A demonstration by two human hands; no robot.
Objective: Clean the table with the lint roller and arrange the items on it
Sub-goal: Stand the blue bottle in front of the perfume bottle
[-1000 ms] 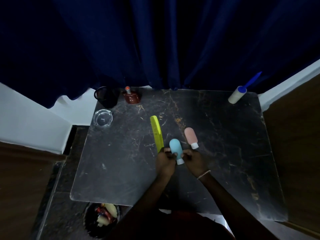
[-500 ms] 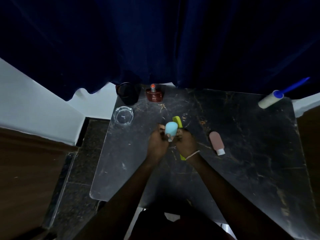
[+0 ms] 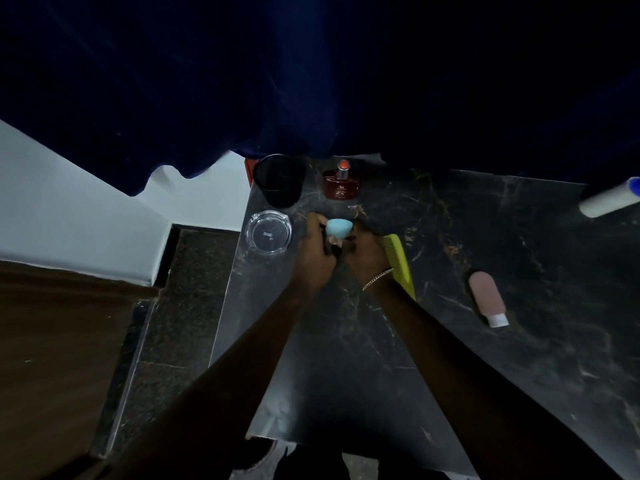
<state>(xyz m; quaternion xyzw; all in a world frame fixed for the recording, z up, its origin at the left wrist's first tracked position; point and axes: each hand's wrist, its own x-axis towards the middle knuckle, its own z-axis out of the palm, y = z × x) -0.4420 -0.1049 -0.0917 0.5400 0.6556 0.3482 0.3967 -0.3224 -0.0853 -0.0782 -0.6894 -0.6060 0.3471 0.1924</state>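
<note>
Both hands, left hand (image 3: 317,249) and right hand (image 3: 367,252), pinch the blue travel bottle (image 3: 338,227) upright at worktop (image 3: 346,358) back-left; empty slot at 12 o'clock between mesh cup (image 3: 280,180) and perfume bottle (image 3: 341,184), left hand nearer.

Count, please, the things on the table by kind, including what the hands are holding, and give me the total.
Squeeze bottles: 2, the blue bottle held between the left hand and right hand, and the pink bottle
Comb: 1
Lint roller: 1
Perfume bottle: 1
Black cup: 1
Glass ashtray: 1
Total: 7
</note>
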